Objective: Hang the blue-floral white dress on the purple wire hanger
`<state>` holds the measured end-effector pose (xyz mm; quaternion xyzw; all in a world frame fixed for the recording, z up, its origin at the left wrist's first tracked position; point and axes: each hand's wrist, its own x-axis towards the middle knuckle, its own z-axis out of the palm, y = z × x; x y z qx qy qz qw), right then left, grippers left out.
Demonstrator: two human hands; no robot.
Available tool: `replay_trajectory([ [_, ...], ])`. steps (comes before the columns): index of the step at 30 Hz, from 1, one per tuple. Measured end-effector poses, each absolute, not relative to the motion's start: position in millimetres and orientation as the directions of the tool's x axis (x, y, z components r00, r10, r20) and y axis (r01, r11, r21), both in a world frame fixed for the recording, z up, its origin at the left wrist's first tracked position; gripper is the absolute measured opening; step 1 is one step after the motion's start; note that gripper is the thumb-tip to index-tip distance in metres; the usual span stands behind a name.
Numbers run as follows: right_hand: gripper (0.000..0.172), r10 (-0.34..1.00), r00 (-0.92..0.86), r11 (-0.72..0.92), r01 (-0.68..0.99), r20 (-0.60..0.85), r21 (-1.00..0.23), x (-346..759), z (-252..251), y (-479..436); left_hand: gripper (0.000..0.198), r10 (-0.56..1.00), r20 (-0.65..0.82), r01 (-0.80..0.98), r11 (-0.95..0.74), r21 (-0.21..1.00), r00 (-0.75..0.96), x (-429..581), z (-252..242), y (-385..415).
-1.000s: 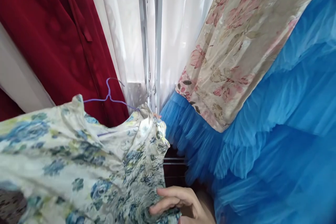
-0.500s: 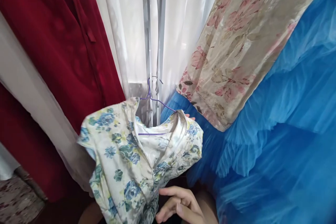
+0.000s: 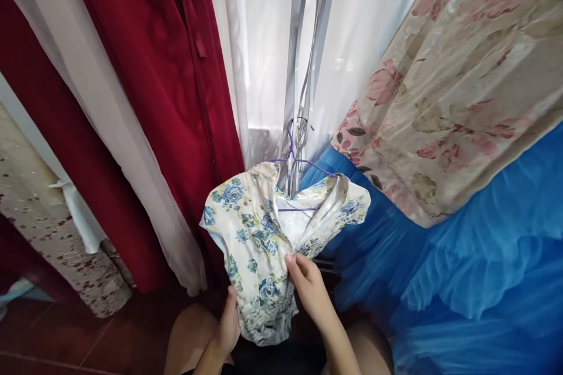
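- Since a moment ago the blue-flowered dress (image 3: 264, 240) sits smaller and lower in view, more red curtain and floor show to its left, and a second hand has come up at its lower left edge
- Landmark: the dress hangs on a purple hanger (image 3: 295, 158) in front of the metal pole (image 3: 299, 70), its collar open toward the camera
- Right hand (image 3: 310, 287) is at the middle of the dress front, thumb and fingertips pressed together, pinching a fold of the cloth
- Left hand (image 3: 229, 322) is at the dress's lower left hem, fingers curled closed around the edge of the fabric
- Behind the dress, white sheer curtain (image 3: 259, 41) falls on both sides of the pole
- Left of the dress hangs a red curtain (image 3: 167, 70), with a pale strip of cloth crossing it
- Farther left of the dress stands a beige cloth speckled with red (image 3: 48, 234)
- Right of the dress and touching its sleeve lies a blue tulle skirt (image 3: 475, 269)
- Above that tulle, right of the dress, hangs a cream garment with pink flowers (image 3: 461, 94)
- Below the dress, dark reddish floor (image 3: 88, 340) and the person's bare knees show
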<state>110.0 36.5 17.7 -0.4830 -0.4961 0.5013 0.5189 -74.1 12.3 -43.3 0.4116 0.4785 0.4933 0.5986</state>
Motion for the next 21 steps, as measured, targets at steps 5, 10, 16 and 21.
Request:
replay_trajectory([
  [5,0.048,0.999,-0.034,0.001,-0.073,0.003,-0.997,105,14,39,0.055,0.904,-0.070,-0.067,0.045,0.997,-0.422,-85,-55,21],
  [10,0.044,0.998,0.019,-0.065,-0.122,-0.067,-0.990,108,8,21,0.036,0.822,0.350,0.329,-0.212,0.920,-0.450,-58,-45,18],
  [16,0.045,0.995,-0.069,-0.065,0.004,-0.065,-0.998,101,22,20,0.013,0.962,0.273,0.267,-0.262,0.928,-0.006,-4,-36,22],
  [21,0.042,0.999,-0.036,0.005,-0.067,0.008,-0.998,120,84,75,0.009,0.933,0.323,0.353,-0.359,0.864,0.158,0,-29,31],
])
